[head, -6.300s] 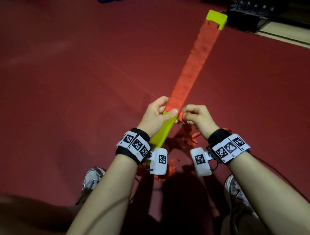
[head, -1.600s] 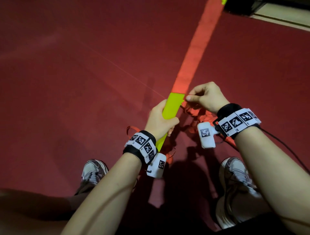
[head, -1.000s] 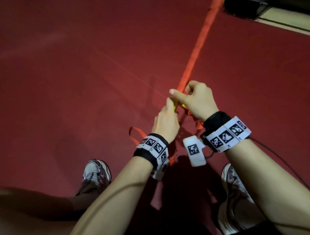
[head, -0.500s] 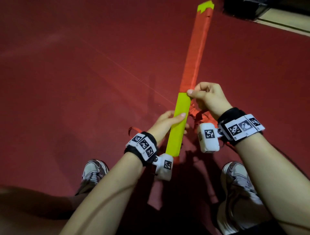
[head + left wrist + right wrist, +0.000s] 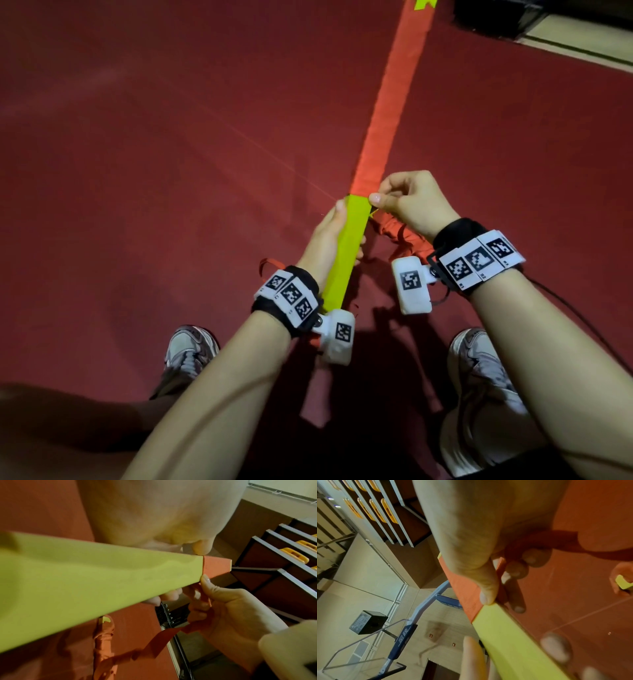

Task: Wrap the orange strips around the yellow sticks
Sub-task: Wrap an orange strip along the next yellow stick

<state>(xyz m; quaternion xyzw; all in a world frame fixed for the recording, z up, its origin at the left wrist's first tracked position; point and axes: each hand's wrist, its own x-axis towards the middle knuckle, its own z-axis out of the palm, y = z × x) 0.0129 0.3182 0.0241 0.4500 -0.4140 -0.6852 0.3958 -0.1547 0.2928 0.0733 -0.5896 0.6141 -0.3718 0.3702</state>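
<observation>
Wrapping orange strip down the yellow stick, at the edge where covered meets bare.

My left hand (image 5: 330,236) is curled round the bare near part of the yellow stick (image 5: 346,250), whose long axis runs away from me, up and slightly to my right, with the wrapped stretch beyond my fingers and a bare yellow tip at the far end. My right hand (image 5: 411,202) is the nearer one to the wrap edge: thumb and forefinger pinch the orange strip (image 5: 173,632) right at that edge, on the stick's right side, and the loose tail hangs below my palm toward the floor (image 5: 171,137). Half a second ago my left thumb lay across the stick's top face; now it sits along the left edge, the wrap edge about where it was.
</observation>
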